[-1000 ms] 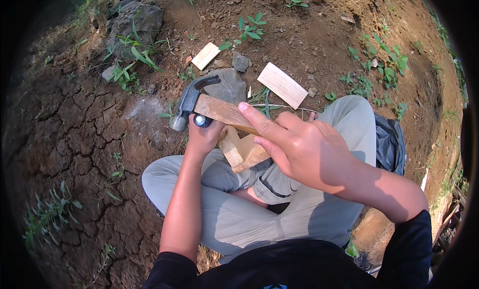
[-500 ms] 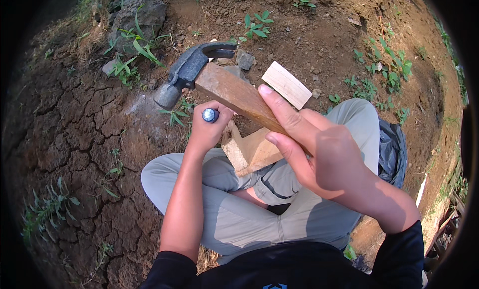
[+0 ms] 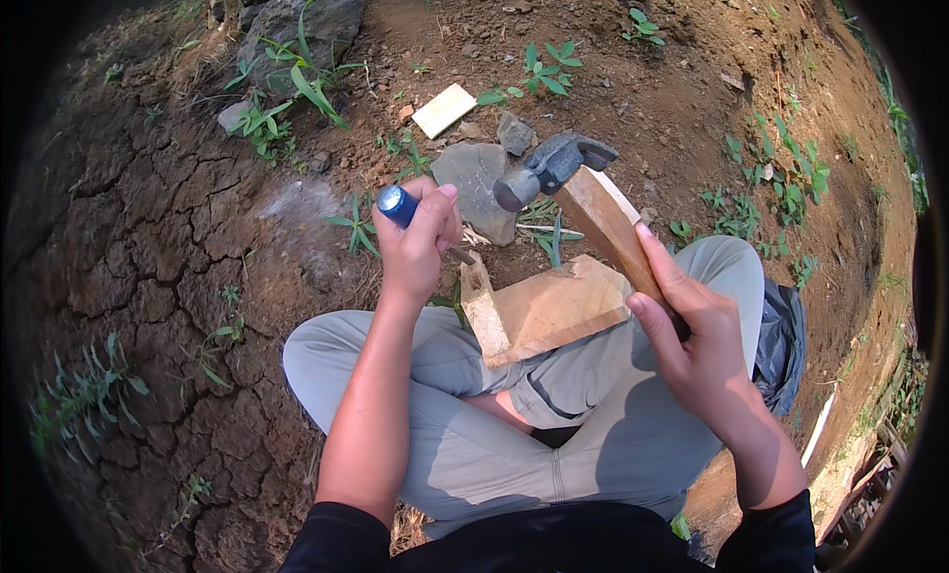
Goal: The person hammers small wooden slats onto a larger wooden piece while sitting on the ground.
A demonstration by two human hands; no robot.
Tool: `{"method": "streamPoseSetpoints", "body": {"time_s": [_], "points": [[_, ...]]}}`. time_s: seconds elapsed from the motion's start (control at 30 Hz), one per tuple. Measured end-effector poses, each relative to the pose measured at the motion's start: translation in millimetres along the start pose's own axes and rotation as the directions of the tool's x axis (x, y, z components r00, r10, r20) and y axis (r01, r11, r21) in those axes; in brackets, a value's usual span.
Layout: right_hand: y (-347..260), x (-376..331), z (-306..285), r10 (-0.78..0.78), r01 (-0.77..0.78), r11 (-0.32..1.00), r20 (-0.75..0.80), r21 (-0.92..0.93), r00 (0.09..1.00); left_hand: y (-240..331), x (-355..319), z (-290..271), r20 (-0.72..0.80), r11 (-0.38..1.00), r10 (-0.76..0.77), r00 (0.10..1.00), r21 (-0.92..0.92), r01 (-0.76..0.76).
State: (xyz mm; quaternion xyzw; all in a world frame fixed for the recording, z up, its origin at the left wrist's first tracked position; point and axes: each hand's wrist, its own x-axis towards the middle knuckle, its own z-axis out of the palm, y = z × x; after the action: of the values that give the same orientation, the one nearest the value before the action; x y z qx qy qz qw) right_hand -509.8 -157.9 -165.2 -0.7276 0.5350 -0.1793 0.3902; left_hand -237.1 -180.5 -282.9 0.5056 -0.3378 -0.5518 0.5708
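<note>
My left hand (image 3: 417, 240) grips a tool with a blue handle end (image 3: 397, 203), its tip angled down toward the top of a wooden block (image 3: 549, 311) resting on my crossed legs. My right hand (image 3: 697, 351) holds the wooden handle of a claw hammer (image 3: 603, 217). The dark steel hammer head (image 3: 550, 164) hangs raised above and to the right of the blue tool, apart from it. The tool's tip is mostly hidden by my fingers.
I sit cross-legged on cracked dry soil. A flat grey stone (image 3: 476, 182) lies just beyond the block, a small pale wood piece (image 3: 444, 109) farther off, a larger rock (image 3: 301, 19) with weeds at upper left, and a dark bag (image 3: 781, 341) by my right knee.
The hammer first swung up and left, then came back to the right with its head raised. My left hand stayed on the blue-handled tool and shifted slightly; the wooden block is now in plain sight.
</note>
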Motion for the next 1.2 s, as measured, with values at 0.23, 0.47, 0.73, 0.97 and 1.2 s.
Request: {"method": "streamPoseSetpoints", "body": {"time_s": [0.23,0.47,0.73,0.97,1.2], "points": [[-7,-10,5,0.134,-0.131,0.991,0.099,-0.033,0.986,-1,3,4,-0.033,0.999,-0.024,0.999,-0.027,0.023],[-12,0,2,0.164,-0.163,0.986,0.156,-0.021,0.974,5,14,11,-0.012,0.994,-0.109,0.994,-0.002,0.109],[-36,31,-8,-0.082,0.089,0.994,0.090,-0.068,0.993,0,5,23,0.033,0.998,-0.070,0.997,0.010,0.069],[-74,35,-19,0.001,0.069,0.971,0.296,-0.227,0.955,-7,-16,19,0.022,0.992,0.029,0.999,0.120,-0.031],[-72,23,4,-0.191,0.204,0.964,0.089,-0.171,0.977,-4,-8,22,0.048,0.987,0.000,0.999,0.163,-0.008]]}}
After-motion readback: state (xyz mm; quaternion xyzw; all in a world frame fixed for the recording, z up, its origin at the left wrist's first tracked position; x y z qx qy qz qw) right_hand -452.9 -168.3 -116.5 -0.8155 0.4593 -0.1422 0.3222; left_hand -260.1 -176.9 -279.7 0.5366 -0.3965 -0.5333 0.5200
